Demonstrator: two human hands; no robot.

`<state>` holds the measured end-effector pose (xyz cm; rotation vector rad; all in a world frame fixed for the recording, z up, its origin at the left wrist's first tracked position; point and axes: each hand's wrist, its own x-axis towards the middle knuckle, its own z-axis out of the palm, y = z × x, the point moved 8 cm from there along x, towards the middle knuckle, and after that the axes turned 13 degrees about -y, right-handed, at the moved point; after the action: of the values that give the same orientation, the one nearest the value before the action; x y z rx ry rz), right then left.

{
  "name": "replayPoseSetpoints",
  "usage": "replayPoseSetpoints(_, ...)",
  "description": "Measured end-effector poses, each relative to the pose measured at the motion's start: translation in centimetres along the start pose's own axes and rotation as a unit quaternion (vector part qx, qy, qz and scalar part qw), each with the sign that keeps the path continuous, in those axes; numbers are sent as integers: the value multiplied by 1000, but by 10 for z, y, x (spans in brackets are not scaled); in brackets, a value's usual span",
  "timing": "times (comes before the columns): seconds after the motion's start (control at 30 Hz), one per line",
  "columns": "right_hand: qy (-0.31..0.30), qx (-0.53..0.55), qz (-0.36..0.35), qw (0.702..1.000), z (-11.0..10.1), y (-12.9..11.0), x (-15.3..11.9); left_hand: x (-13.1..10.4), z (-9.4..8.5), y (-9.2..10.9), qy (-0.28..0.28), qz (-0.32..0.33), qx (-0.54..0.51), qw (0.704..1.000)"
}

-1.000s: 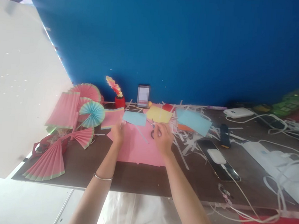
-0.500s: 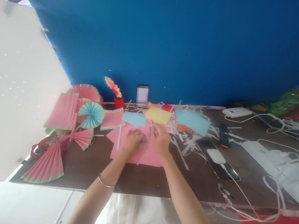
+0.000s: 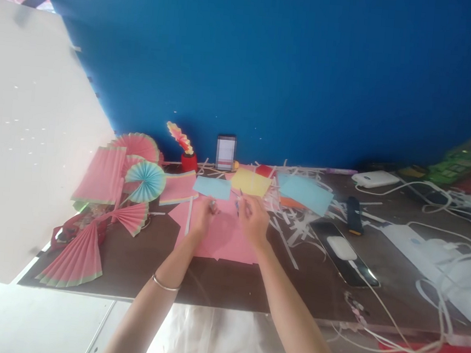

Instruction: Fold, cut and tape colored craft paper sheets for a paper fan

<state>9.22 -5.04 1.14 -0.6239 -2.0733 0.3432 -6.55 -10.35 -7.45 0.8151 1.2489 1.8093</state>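
Observation:
My left hand (image 3: 203,213) is raised at the left part of the pink paper sheets (image 3: 226,236), below a light blue sheet (image 3: 212,187). Its fingers are curled together, with a small greyish bit at the fingertips that is too blurred to name. Over the right part of the pink sheets, my right hand (image 3: 254,218) is closed around a slim pointed tool (image 3: 240,193), whose dark tip sticks up to the left. Something bluish shows by its thumb; the rest is hidden by the fingers. A yellow sheet (image 3: 251,182) lies just beyond this hand.
Pleated paper fans (image 3: 145,182) stand and lie at left, near a red holder (image 3: 188,162). A phone (image 3: 225,152) leans on the blue wall. White paper strips (image 3: 297,226) and blue sheets (image 3: 306,193) lie right, before another phone (image 3: 345,263), a power bank (image 3: 375,179) and cables.
My left hand has turned and drawn slightly left and up, off the middle of the pink sheets. My right hand keeps its hold on the pointed tool, almost unmoved.

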Motion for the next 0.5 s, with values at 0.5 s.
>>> replayPoseSetpoints(0.5,-53,18,25,998,14,4,-1,1,-2,7,-65,-30,-222,972)
